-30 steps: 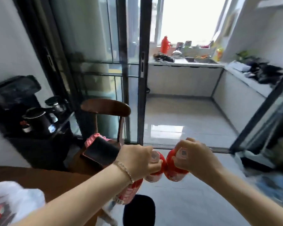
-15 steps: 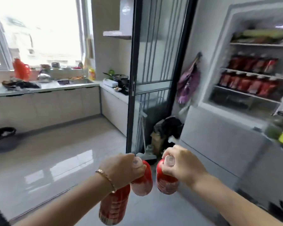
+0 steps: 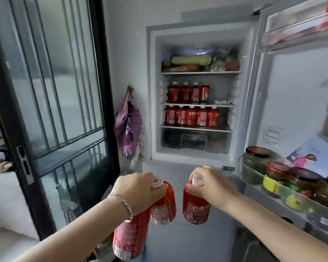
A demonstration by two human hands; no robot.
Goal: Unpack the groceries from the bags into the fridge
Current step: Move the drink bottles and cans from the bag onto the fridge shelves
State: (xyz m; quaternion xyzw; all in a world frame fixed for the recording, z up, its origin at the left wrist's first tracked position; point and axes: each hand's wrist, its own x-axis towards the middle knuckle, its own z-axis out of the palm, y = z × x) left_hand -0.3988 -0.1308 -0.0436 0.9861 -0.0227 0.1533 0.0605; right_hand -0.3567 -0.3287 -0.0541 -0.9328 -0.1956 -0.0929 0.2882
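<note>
My left hand (image 3: 135,191) grips two red drink bottles by their necks: one (image 3: 164,205) hangs in front, the other (image 3: 129,237) dangles lower under my wrist. My right hand (image 3: 210,184) holds a third red bottle (image 3: 195,207) by its white cap. All three hang in front of the open fridge (image 3: 197,95), below its lit compartment. Two middle shelves there carry rows of the same red bottles (image 3: 191,116). Vegetables (image 3: 191,60) lie on the top shelf.
The fridge door (image 3: 295,103) stands open at the right, its lower rack full of jars (image 3: 254,165). A black-framed glass sliding door (image 3: 51,103) fills the left. A purple bag (image 3: 129,127) hangs on the wall between them. The lower fridge door is closed.
The view has swung right from the kitchen doorway to face the open fridge straight on. Both hands still carry the same bottles, now closer to the fridge.
</note>
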